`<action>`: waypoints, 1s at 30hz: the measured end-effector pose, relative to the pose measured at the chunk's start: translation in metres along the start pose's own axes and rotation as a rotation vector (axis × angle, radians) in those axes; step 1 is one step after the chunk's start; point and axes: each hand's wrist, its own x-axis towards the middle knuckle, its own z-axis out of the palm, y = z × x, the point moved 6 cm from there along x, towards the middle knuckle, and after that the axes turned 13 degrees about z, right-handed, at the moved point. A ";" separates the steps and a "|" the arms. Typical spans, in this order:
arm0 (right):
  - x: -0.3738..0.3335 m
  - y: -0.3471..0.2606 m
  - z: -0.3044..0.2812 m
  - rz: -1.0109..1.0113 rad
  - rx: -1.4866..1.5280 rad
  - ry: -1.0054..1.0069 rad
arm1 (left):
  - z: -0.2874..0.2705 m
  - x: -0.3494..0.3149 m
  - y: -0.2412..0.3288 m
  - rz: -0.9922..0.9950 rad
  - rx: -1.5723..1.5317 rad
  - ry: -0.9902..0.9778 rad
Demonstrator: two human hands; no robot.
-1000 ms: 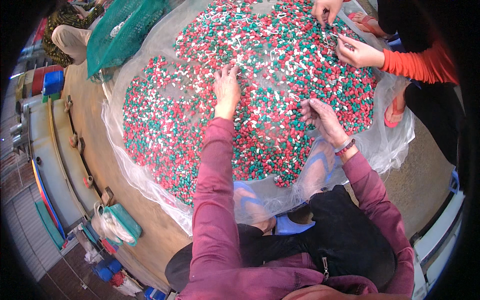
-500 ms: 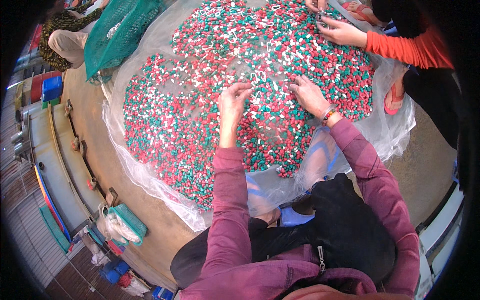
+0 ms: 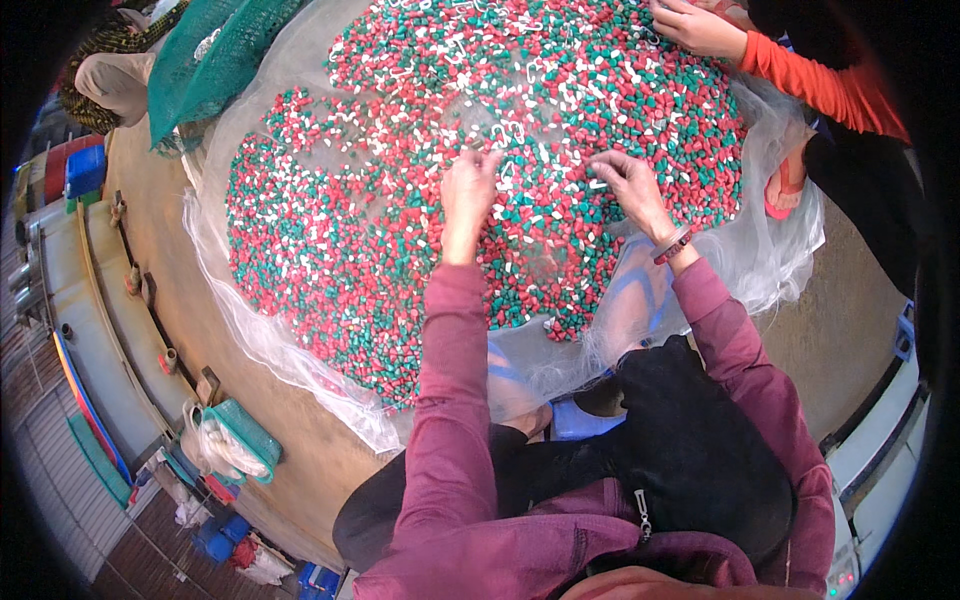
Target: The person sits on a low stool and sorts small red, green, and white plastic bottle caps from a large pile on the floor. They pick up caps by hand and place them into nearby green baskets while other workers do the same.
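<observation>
A wide, thin layer of small red, green and white pieces [image 3: 330,260] lies spread over a translucent plastic sheet [image 3: 270,345]. White hook-shaped pieces [image 3: 515,131] lie among them just beyond my hands. My left hand [image 3: 468,198] is closed over the middle of the layer, fingertips pressed together; what they hold, if anything, is too small to make out. To its right, my right hand [image 3: 636,192] has thumb and fingers bent into a pinch. A small white piece shows by its thumb, but I cannot tell whether it is gripped.
At the upper right, a co-worker's hand [image 3: 700,28] in an orange sleeve reaches over the pieces. Another person sits at the upper left beside a green mesh net [image 3: 215,70]. A green basket [image 3: 243,440] with white bags stands on the floor at the left.
The whole view has shifted slightly. My right hand's fingers have drawn closer together and its wrist has turned. My left hand stays near the same pieces. The co-worker's hand has moved toward the upper edge.
</observation>
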 end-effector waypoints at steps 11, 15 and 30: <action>-0.009 -0.005 -0.021 0.164 0.049 -0.136 | -0.025 -0.002 0.019 -0.055 -0.536 -0.116; -0.020 -0.009 -0.008 0.341 0.792 -0.496 | -0.028 -0.001 0.026 0.017 -0.531 -0.139; -0.039 -0.012 -0.011 0.233 1.682 -0.815 | 0.026 0.053 0.040 0.239 0.081 -0.053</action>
